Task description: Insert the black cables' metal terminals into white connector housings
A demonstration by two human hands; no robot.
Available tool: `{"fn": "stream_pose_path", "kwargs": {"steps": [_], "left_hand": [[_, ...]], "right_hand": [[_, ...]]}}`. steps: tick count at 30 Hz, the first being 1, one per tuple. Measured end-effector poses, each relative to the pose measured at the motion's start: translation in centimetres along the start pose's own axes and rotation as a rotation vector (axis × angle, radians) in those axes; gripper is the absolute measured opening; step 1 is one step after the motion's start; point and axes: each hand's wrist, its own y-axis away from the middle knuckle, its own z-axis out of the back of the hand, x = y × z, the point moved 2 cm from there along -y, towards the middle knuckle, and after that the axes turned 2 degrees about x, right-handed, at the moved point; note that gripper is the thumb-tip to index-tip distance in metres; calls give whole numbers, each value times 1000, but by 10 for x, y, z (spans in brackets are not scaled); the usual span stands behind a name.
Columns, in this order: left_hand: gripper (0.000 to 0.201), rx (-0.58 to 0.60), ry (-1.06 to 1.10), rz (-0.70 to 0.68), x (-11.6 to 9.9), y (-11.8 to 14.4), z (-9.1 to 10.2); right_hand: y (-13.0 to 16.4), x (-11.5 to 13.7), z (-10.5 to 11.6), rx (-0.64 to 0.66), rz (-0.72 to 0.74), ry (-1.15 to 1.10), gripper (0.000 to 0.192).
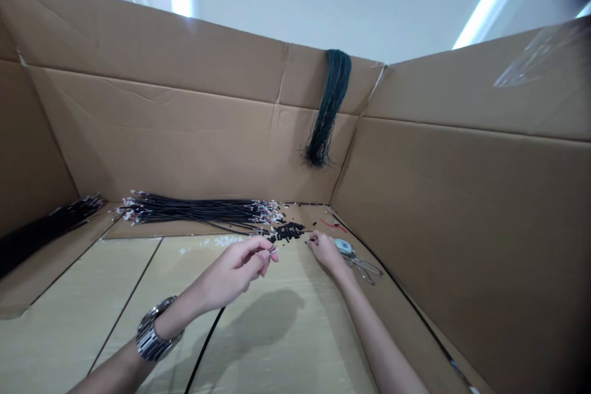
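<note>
1. The left hand [235,271] is closed to a pinch. Thumb and forefinger hold the pale tip of a thin black cord [205,345]. The cord runs back under the wrist toward the person. A metal watch [154,332] sits on that wrist.
2. The right hand [325,249] lies low on the counter [286,332]. Its fingers are curled, with the tips at the near edge of the beads [287,232]. Whether it has one pinched cannot be told.
3. The beads are a small loose pile of black bits just ahead of both hands. They are judged very light and hard, and apt to roll or scatter. Take one at a time, between fingertips.
4. The cord is judged limp and light, with no stiffness along its length. Hold it close behind the tip. A grip further back lets the end droop.
5. The bundle [194,209] of like cords lies ahead of the left hand. Its pale tips touch the bead pile. The strands are judged prone to tangle. Draw one out by its tip.
6. The scissors [364,268] and a small round tool [344,247] lie just right of the right hand.
7. A dark tassel [327,111] hangs over the cardboard wall [184,135], well beyond both hands.
</note>
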Motion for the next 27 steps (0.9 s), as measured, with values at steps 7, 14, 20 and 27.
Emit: {"fn": "stream_pose_path", "kwargs": {"steps": [7, 14, 20, 27], "left_hand": [[37, -27, 152, 16, -8, 6, -6], [24, -22, 530, -23, -15, 10, -4], [20, -107, 670, -43, -20, 13, 0], [25, -256, 416, -228, -32, 27, 8]], "right_hand": [[-13, -13, -27, 6, -75, -12, 33], [4, 47, 4, 28, 161, -237, 19], [77, 143, 82, 47, 590, -562, 23], [164, 193, 124, -195, 898, -592, 13]]}}
